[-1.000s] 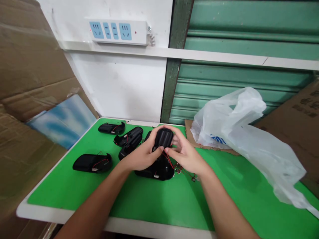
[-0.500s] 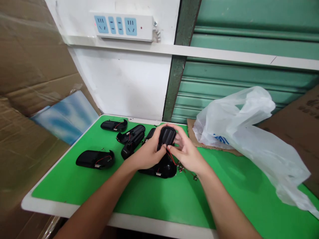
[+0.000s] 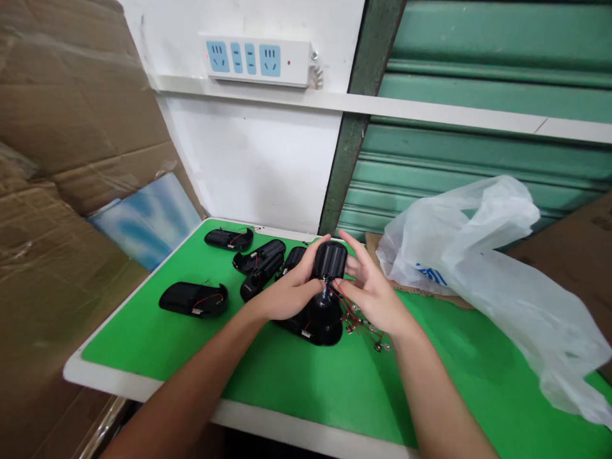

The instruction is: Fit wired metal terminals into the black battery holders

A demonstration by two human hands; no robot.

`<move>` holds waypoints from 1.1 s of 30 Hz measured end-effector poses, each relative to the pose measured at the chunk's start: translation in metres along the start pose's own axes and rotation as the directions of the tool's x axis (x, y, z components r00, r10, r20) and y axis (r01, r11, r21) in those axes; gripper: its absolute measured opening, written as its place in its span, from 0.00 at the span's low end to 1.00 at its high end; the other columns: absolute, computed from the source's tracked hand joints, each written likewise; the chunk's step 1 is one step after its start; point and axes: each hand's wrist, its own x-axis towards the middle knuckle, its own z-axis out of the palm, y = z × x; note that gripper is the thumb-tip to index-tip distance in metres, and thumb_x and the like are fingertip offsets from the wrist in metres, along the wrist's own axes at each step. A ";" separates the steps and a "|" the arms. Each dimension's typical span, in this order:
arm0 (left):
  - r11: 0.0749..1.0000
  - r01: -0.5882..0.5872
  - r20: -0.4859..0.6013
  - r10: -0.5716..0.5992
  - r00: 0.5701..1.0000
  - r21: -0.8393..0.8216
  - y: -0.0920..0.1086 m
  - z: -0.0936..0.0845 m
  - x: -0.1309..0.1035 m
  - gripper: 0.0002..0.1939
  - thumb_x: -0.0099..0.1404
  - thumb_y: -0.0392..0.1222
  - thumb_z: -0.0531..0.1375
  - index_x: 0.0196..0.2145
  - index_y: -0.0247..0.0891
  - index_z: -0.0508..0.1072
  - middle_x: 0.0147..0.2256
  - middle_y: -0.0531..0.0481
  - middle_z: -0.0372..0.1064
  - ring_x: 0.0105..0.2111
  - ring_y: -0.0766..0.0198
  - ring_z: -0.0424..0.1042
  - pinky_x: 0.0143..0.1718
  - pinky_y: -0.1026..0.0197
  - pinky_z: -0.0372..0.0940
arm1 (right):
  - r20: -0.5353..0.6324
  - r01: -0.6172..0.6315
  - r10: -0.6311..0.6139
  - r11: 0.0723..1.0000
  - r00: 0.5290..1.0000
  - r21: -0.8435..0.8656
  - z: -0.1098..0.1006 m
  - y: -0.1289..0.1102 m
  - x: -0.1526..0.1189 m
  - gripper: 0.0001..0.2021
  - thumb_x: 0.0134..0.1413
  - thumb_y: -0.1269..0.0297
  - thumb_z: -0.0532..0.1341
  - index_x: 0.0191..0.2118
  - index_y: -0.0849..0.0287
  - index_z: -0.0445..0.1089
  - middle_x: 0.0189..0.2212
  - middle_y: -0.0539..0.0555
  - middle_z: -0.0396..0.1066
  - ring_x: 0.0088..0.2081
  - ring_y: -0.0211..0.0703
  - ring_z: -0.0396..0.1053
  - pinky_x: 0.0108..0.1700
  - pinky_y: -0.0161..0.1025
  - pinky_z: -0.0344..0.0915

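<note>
Between both hands I hold a black plastic housing (image 3: 331, 260) with ribbed, slot-like hollows, its rounded lower part hanging toward me. My left hand (image 3: 295, 285) is closed on its left side, thumb near the middle. Around the right side, my right hand (image 3: 367, 284) grips it, thumb at the thin red wires. Those red wires (image 3: 356, 317) dangle beneath the right hand and end in small metal pieces. Below the hands lies another black housing (image 3: 313, 333) with a small white connector, partly hidden by the held one.
More black housings with red wires lie leftward, one at the near left (image 3: 194, 299) and one at the back (image 3: 228, 239). A translucent plastic bag (image 3: 459, 236) sits on cardboard at right. A power strip (image 3: 258, 60) is mounted above the green tabletop (image 3: 143, 344). Cardboard (image 3: 71, 127) stands left.
The held housing has tilted so its ribbed face and lower part show more. My right fingers have spread a little, and more of the dangling wires is visible. The view has shifted slightly left.
</note>
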 end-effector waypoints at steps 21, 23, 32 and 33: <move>0.969 -0.157 -0.231 0.199 0.952 0.190 -0.007 0.014 0.004 0.37 0.77 0.47 0.53 0.76 0.40 0.42 0.70 0.36 0.56 0.67 0.48 0.62 0.70 0.45 0.56 | -0.116 -0.154 0.184 0.961 0.976 0.228 -0.002 0.010 0.006 0.17 0.56 0.58 0.71 0.52 0.49 0.80 0.52 0.54 0.79 0.46 0.46 0.77 0.45 0.42 0.76; 0.916 -0.238 -0.214 0.316 0.924 0.324 -0.009 0.015 0.004 0.36 0.77 0.46 0.52 0.76 0.37 0.43 0.72 0.35 0.52 0.70 0.48 0.56 0.73 0.45 0.51 | -0.144 -0.172 0.212 0.953 0.967 0.247 -0.003 0.008 0.004 0.18 0.54 0.56 0.73 0.50 0.49 0.80 0.52 0.54 0.79 0.45 0.45 0.76 0.41 0.39 0.75; 0.876 -0.281 -0.252 0.396 0.883 0.391 -0.006 0.004 -0.003 0.25 0.81 0.49 0.43 0.63 0.36 0.70 0.54 0.39 0.73 0.55 0.55 0.73 0.61 0.52 0.66 | -0.476 0.063 0.103 0.945 0.873 0.320 -0.009 -0.034 -0.015 0.17 0.47 0.57 0.76 0.45 0.49 0.80 0.39 0.50 0.79 0.33 0.37 0.73 0.31 0.31 0.69; 0.869 -0.270 -0.236 0.389 0.891 0.415 -0.006 0.004 -0.003 0.25 0.81 0.48 0.43 0.61 0.37 0.71 0.54 0.40 0.73 0.55 0.55 0.73 0.60 0.53 0.66 | -0.506 0.063 0.116 0.944 0.855 0.324 -0.008 -0.040 -0.032 0.18 0.47 0.57 0.76 0.45 0.48 0.79 0.40 0.50 0.79 0.34 0.37 0.74 0.32 0.31 0.69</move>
